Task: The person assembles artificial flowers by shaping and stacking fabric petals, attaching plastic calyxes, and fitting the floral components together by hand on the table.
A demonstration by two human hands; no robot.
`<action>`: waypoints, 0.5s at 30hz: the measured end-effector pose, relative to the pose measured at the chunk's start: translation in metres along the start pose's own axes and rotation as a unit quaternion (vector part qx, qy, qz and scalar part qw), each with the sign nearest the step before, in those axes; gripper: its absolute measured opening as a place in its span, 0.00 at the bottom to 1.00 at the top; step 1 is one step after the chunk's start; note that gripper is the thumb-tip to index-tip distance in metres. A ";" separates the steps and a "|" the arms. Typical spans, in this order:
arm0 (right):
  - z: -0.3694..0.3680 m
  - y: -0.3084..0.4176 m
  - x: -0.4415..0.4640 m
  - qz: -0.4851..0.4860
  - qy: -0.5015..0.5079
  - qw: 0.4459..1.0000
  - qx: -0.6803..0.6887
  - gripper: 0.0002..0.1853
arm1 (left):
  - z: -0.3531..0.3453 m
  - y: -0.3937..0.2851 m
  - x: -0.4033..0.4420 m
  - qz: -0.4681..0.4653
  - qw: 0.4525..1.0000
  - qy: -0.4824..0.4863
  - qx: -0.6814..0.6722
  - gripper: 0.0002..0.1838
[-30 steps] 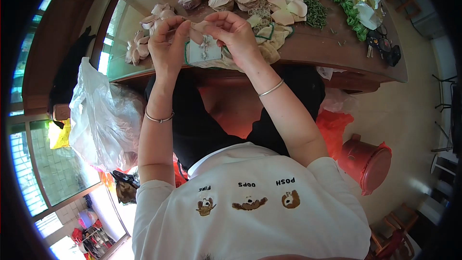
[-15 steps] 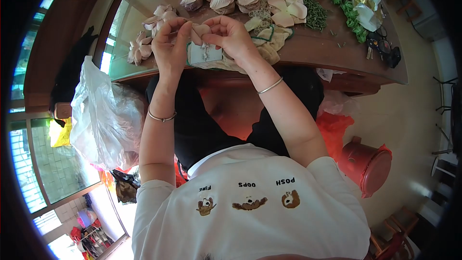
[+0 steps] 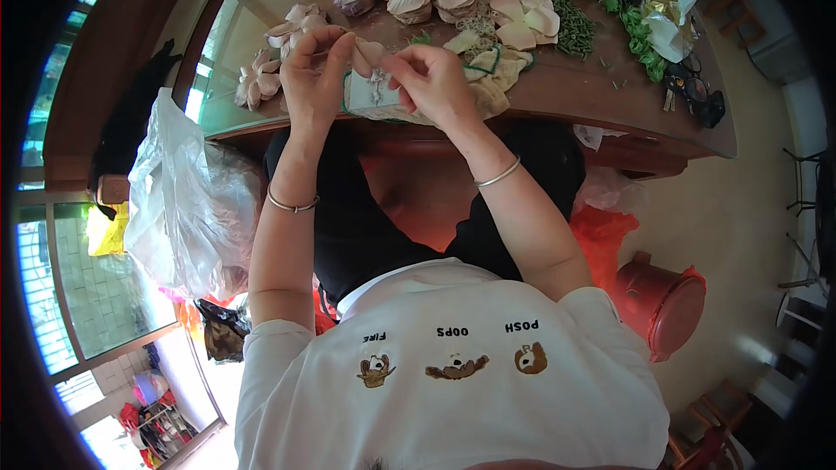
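Over the near edge of the table, my left hand (image 3: 315, 70) pinches a pale pink artificial petal piece (image 3: 367, 54) between thumb and fingers. Close by on its right, my right hand (image 3: 435, 83) has thumb and fingertips drawn together; what they hold, if anything, is too small to make out. Below the petals sits a white box (image 3: 364, 97) with small whitish bits on top. Two assembled pink flowers (image 3: 259, 80) lie left of my left hand. A beige cloth (image 3: 498, 78) with a green edge lies beyond my right wrist.
Stacks of pale petals (image 3: 409, 2) stand farther back, beside loose larger petals (image 3: 525, 19). A heap of small green pieces (image 3: 566, 24) and a green leaf garland (image 3: 640, 35) lie to the right, near glasses (image 3: 695, 85). A red bin (image 3: 662, 309) stands on the floor.
My right hand has moved slightly right and down, away from my left fingers. The petal piece now shows more openly between the hands. A small green piece appears behind them.
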State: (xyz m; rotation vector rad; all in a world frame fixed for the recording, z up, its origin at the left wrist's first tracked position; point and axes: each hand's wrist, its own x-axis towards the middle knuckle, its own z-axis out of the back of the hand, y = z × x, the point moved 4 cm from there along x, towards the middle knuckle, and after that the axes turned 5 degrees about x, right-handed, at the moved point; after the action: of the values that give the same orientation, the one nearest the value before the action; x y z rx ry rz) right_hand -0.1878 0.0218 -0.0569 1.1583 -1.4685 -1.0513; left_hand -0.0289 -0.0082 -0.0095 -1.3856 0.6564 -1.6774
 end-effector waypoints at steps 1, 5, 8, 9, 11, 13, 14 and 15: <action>-0.007 0.002 -0.003 -0.047 0.019 0.997 0.049 0.05 | -0.001 0.000 0.000 -0.001 1.000 0.003 -0.008 0.07; -0.018 0.001 -0.005 -0.139 0.054 0.975 0.163 0.02 | -0.002 -0.001 0.001 -0.002 1.000 0.008 -0.020 0.07; -0.018 -0.004 -0.004 -0.137 0.046 0.966 0.215 0.03 | -0.002 0.000 0.001 0.006 1.000 0.008 -0.010 0.07; -0.018 -0.003 -0.004 -0.138 0.045 0.966 0.215 0.03 | -0.002 0.000 0.000 0.006 1.000 0.008 -0.011 0.07; -0.015 0.003 -0.005 -0.074 0.043 0.981 0.172 0.03 | -0.003 -0.001 0.000 0.005 1.000 0.010 -0.013 0.07; -0.014 0.010 -0.005 -0.011 0.042 0.991 0.128 0.03 | -0.003 -0.002 0.000 0.003 1.000 0.010 -0.013 0.06; -0.014 0.008 -0.004 -0.012 0.043 0.991 0.127 0.03 | -0.002 -0.001 0.000 0.005 1.000 0.009 -0.013 0.06; -0.011 0.007 -0.002 0.014 0.034 0.994 0.102 0.03 | -0.002 -0.001 0.000 0.002 1.000 0.012 -0.006 0.06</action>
State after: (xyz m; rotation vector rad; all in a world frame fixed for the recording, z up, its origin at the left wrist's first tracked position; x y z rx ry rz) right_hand -0.1774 0.0238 -0.0486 1.2997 -1.5611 -0.8494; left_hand -0.0310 -0.0078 -0.0088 -1.3745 0.6839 -1.6905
